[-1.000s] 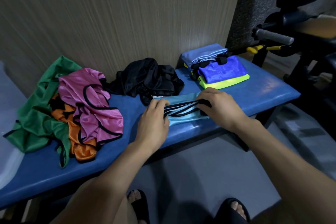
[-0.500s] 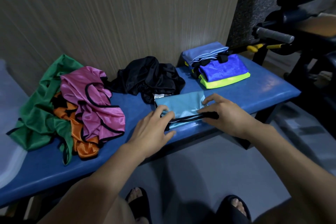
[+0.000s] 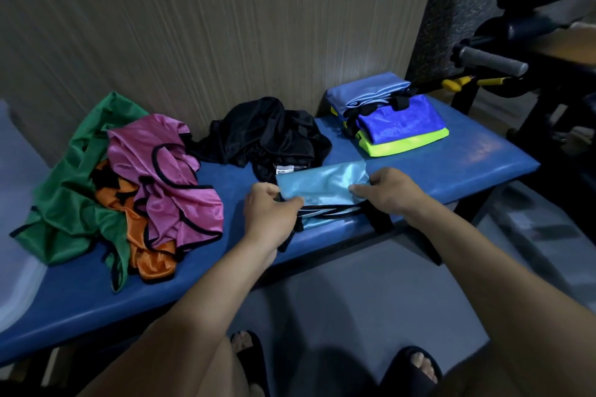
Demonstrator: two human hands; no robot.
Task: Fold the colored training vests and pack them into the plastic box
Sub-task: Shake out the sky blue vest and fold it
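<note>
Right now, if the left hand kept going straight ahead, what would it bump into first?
Probably the black vest, bunched just beyond the light blue vest that the left hand pinches; depth is hard to judge.

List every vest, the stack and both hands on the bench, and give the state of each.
light blue vest: partly folded, held at both ends
left hand: grips its left end
right hand: pinches its right end
black vest: crumpled
pink vest: crumpled, on the pile
orange vest: crumpled, underneath
green vest: crumpled
folded stack: neat, on the bench
</note>
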